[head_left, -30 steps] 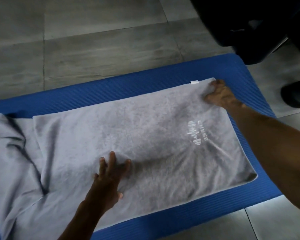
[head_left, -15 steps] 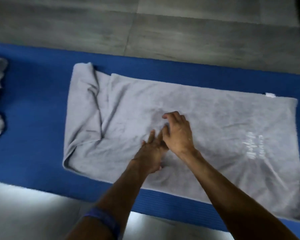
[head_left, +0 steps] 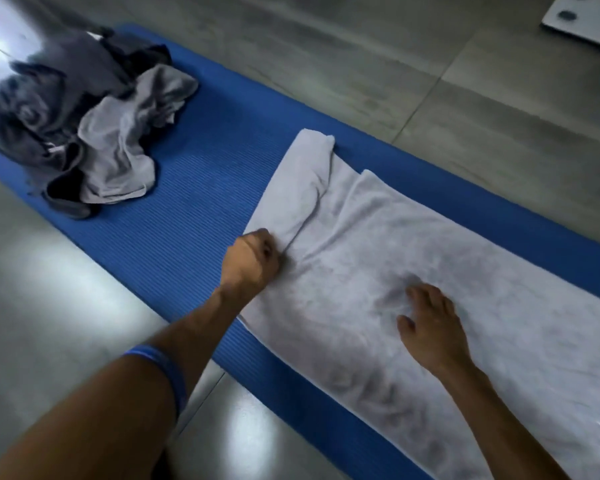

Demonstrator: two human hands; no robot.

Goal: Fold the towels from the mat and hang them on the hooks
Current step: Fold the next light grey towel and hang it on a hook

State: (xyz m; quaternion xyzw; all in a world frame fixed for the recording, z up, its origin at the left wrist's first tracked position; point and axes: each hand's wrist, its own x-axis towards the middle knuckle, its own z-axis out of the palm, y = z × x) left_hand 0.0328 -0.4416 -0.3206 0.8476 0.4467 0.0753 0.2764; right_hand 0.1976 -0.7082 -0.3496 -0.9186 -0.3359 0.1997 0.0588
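Observation:
A light grey towel (head_left: 413, 244) lies spread along the blue mat (head_left: 201, 188), its left end rumpled and folded over. My left hand (head_left: 252, 259) grips that rumpled near-left edge with curled fingers. My right hand (head_left: 430, 327) rests flat on the towel's middle with fingers spread. A heap of unfolded towels (head_left: 84, 123), dark grey and light grey, sits on the mat's far left end.
Grey tiled floor (head_left: 430, 81) surrounds the mat. A white plate-like object (head_left: 586, 19) with dark spots lies on the floor at the top right. A blue band (head_left: 160, 372) circles my left forearm. No hooks are in view.
My left hand has moved left from the towel's middle to its rumpled left end and closed on it. My right hand has opened flat on the middle. The view has swung left.

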